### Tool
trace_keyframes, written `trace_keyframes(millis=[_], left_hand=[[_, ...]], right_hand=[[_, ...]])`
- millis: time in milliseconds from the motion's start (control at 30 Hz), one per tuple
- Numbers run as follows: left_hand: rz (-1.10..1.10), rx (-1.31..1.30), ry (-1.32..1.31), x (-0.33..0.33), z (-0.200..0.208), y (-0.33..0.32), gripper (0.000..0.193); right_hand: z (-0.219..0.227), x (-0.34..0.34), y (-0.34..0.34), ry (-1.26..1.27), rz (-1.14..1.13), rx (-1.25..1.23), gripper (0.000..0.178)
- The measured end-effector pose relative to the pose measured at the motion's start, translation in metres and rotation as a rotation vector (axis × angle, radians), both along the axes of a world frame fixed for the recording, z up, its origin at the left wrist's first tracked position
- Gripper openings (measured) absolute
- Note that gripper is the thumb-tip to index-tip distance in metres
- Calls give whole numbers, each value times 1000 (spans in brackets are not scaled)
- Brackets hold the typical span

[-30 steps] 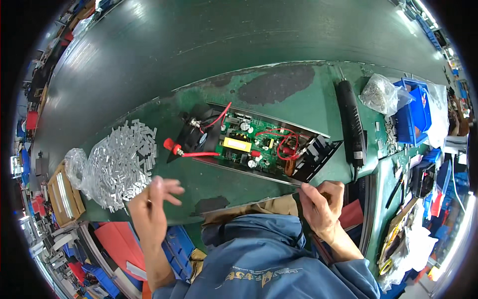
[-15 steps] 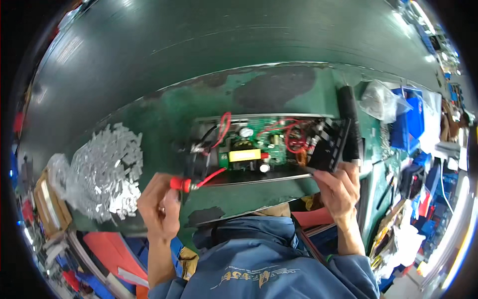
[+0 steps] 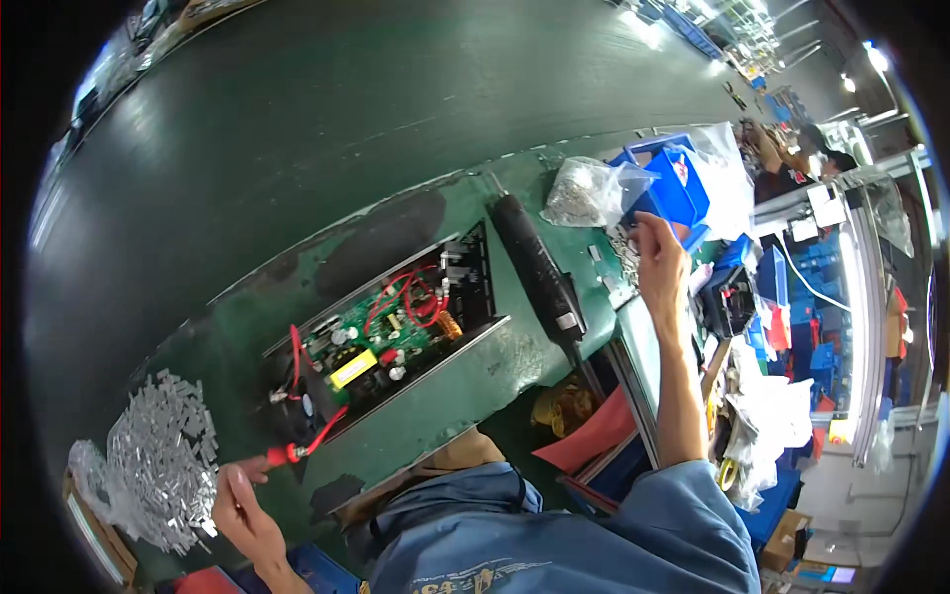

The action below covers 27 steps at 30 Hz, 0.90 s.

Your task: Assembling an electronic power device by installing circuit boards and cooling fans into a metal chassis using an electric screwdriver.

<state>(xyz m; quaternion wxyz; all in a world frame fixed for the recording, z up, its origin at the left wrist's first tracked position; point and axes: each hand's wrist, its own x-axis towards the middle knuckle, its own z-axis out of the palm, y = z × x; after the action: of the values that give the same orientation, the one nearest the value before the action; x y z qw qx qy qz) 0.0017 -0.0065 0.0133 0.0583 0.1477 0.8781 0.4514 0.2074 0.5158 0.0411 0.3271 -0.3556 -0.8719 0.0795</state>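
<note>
A long open metal case (image 3: 435,358) lies slanted on the green table, holding a green circuit board (image 3: 408,342) with a yellow-labelled part and red wires. At its right end stands a black slotted end panel (image 3: 477,272). My left hand (image 3: 247,510) is beside the case's left end, its fingertips closed on a red-capped terminal (image 3: 283,455) wired to the case. My right hand (image 3: 663,265) is stretched out to the far right, empty as far as I see, fingers loosely bent at the near side of a blue bin (image 3: 679,186). Small metal parts (image 3: 625,259) lie beside those fingers.
A black electric screwdriver (image 3: 539,267) lies right of the case. A clear bag of small parts (image 3: 586,193) rests against the blue bin. At the left is a heap of silvery strips (image 3: 163,460). A red sheet (image 3: 594,431) sits below the table edge.
My right hand has left the black end panel and reached right to the blue bin. The view has turned right, so the case appears slanted. My left hand stays at the red terminal.
</note>
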Motion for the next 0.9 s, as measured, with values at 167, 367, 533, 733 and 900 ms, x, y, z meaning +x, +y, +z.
trace_keyframes(millis=[167, 367, 533, 733, 900], left_hand=[[75, 75, -2, 4, 9, -13, 47], [2, 128, 64, 19, 19, -19, 42], [113, 431, -43, 22, 20, -17, 57], [156, 426, 126, 23, 44, -35, 79], [109, 575, -15, 3, 70, -8, 40]], right_hand=[[-3, -29, 40, -99, 98, 112, 16], [-30, -44, 109, -558, 93, -65, 19], [-17, -39, 129, -421, 394, -132, 22], [-19, -48, 96, -341, 226, -179, 27], [-22, -22, 107, -155, 145, -226, 25]])
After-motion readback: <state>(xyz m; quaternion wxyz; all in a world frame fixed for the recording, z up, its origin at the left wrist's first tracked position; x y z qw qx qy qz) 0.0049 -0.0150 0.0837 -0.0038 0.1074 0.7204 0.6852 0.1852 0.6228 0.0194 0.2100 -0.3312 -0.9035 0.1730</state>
